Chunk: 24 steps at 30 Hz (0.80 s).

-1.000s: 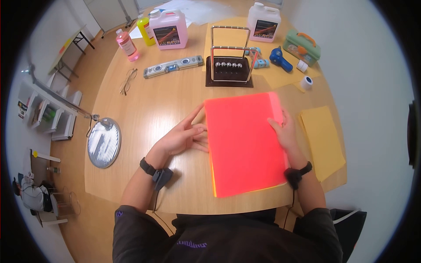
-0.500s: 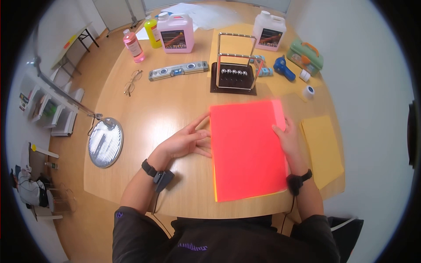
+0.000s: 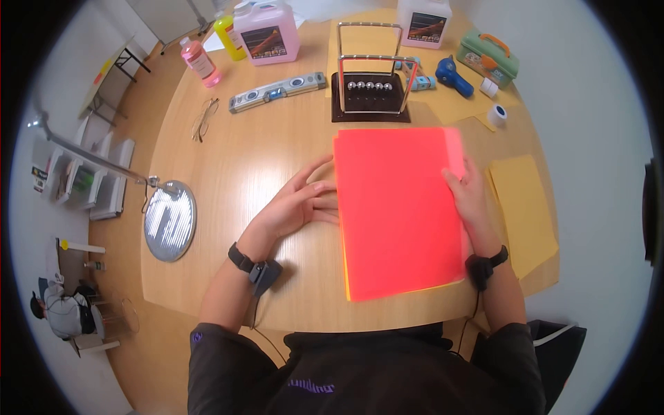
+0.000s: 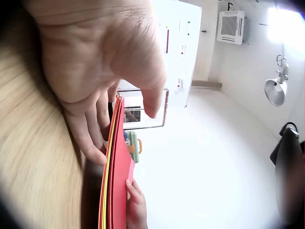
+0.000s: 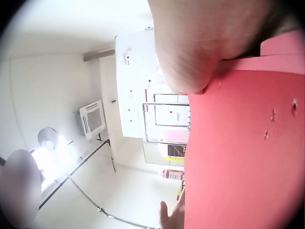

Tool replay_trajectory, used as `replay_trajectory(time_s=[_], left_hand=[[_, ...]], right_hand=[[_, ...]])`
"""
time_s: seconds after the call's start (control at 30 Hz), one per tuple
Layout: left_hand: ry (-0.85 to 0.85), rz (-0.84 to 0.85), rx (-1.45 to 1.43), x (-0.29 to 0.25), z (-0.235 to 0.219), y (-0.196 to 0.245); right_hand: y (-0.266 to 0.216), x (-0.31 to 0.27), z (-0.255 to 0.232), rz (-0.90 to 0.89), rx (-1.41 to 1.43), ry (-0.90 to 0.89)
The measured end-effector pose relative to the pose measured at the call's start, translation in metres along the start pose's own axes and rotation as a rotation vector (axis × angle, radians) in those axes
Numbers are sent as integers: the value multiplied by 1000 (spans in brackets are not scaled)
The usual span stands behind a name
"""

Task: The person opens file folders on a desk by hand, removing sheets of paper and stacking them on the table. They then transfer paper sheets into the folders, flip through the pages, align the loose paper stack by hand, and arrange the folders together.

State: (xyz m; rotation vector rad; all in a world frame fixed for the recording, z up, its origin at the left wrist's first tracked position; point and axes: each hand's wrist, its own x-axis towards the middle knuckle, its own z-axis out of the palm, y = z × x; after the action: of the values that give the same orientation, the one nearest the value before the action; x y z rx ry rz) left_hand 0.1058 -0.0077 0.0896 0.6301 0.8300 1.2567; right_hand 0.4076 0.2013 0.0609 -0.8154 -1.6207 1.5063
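Note:
In the head view a stack of coloured paper (image 3: 401,214) lies in front of me, bright red on top, a pink strip showing along its right side and yellow at its lower left. My right hand (image 3: 470,197) grips the right edge, thumb on the red face and fingers round the side. At the left edge, my left hand (image 3: 294,204) has its fingers loosely extended, fingertips right at the sheets' edges. The left wrist view shows the layered edges of the stack (image 4: 114,181), red, yellow and orange, leaning up off the table beside those fingers.
Yellow paper (image 3: 522,214) lies to the right. A Newton's cradle (image 3: 370,100) stands behind the stack, with a spirit level (image 3: 277,93) and glasses (image 3: 205,121) to its left. Jugs and bottles line the back. A lamp base (image 3: 169,221) stands on the left.
The head view has shifted, moving the whole scene in the frame. Both hands keep about the same hold and place on the paper stack.

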Motion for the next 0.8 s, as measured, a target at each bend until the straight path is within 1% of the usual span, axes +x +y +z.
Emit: replay_trajectory(time_s=[0.07, 0.1, 0.17, 0.23, 0.3, 0.4, 0.47, 0.6, 0.77, 0.8], left_hand=[[-27, 54, -25, 0, -4, -3], [-36, 57, -5, 1, -7, -4], [-50, 9, -27, 2, -10, -5], [-71, -22, 32, 3, -8, -1], [-86, -5, -58, 2, -3, -1], [-117, 15, -28, 3, -4, 0], [-105, 18, -22, 1, -5, 1], [-99, -5, -12, 0, -4, 7], [-97, -27, 14, -1, -11, 3], [-94, -15, 31, -1, -9, 4]], right_hand=[[-7, -1, 2, 81, 60, -45], [-4, 0, 2, 64, 71, -36], [2, 1, 1, 14, 11, -25], [2, 2, 0, -18, 43, -24], [3, -4, -2, -26, 56, -37], [9, 2, -3, -48, 18, -28], [10, -1, -1, -98, 3, -29], [17, -5, -1, -77, -61, 27], [11, -10, -1, -139, -196, -14], [10, -11, 0, -125, -198, -11]])
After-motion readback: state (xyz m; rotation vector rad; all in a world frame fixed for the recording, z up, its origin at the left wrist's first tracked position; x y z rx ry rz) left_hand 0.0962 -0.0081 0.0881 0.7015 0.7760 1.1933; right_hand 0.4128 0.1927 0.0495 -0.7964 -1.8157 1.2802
